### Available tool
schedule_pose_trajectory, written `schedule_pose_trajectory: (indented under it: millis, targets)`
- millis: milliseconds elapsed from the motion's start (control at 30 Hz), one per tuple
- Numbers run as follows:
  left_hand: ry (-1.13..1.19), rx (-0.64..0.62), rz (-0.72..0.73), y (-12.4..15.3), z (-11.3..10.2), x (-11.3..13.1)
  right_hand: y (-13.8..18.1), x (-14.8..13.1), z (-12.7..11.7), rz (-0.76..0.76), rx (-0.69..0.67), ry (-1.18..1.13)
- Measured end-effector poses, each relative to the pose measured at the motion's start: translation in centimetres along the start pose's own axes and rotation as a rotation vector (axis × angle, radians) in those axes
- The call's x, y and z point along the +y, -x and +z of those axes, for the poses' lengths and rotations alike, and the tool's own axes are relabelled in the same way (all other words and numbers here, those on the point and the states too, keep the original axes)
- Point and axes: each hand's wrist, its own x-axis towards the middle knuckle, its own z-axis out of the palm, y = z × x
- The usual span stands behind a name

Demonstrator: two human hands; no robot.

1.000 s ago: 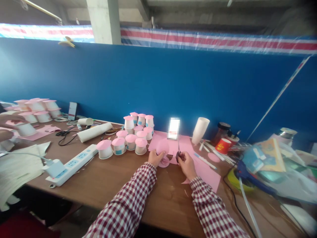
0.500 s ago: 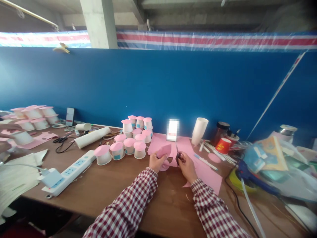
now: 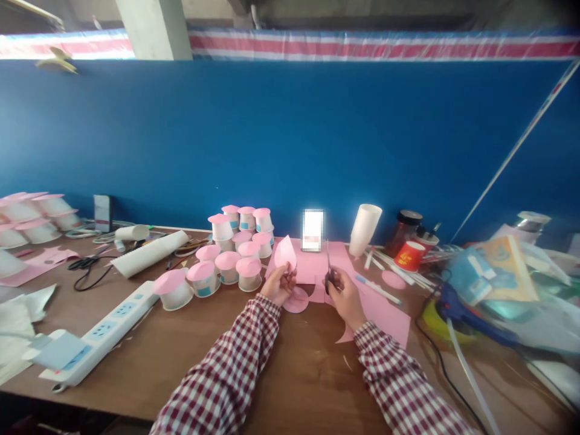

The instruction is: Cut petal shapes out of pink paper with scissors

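Observation:
My left hand [image 3: 280, 285] pinches a pink paper piece [image 3: 286, 252], held up with a pointed tip above the fingers. Scissors [image 3: 329, 275] with dark handles are gripped in my right hand [image 3: 345, 296], their blades pointing up and away from me; the blades are too thin to tell how far apart they are. Below my left hand lies a pink paper disc [image 3: 296, 300] on the table. Larger pink paper sheets [image 3: 385, 317] spread behind and right of the scissors. Paper cups topped with pink discs [image 3: 203, 279] stand in rows to the left.
A lit phone [image 3: 312, 231] leans at the blue partition. Stacked white cups [image 3: 365, 229], a red cup [image 3: 409, 257], a marker [image 3: 379, 290] and a blue glue gun [image 3: 471, 326] are on the right. A power strip [image 3: 102, 332] and a white cup roll [image 3: 149, 254] lie left.
The pink piece in my left hand has been turned upright, its pointed end now up. My hands are farther apart, scissors still in the right. The whole view has shifted.

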Motion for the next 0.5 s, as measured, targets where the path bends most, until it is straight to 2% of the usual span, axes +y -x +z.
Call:
schedule_pose_trajectory:
  millis: [167,300,400,500]
  targets:
    - [0.06,0.001,0.041,-0.3,-0.4,1.4,0.3,-0.4,0.0,-0.008,0.009,0.072]
    - [0.034,-0.018,0.045,-0.2,-0.2,1.2,0.3,-0.4,0.0,-0.023,0.005,0.094]
    - [-0.016,-0.027,0.05,0.0,-0.1,0.6,0.2,-0.2,0.0,0.011,0.017,0.034]
    - [-0.056,-0.034,0.026,0.2,-0.2,-0.1,0.3,-0.1,0.2,0.079,-0.055,-0.09]
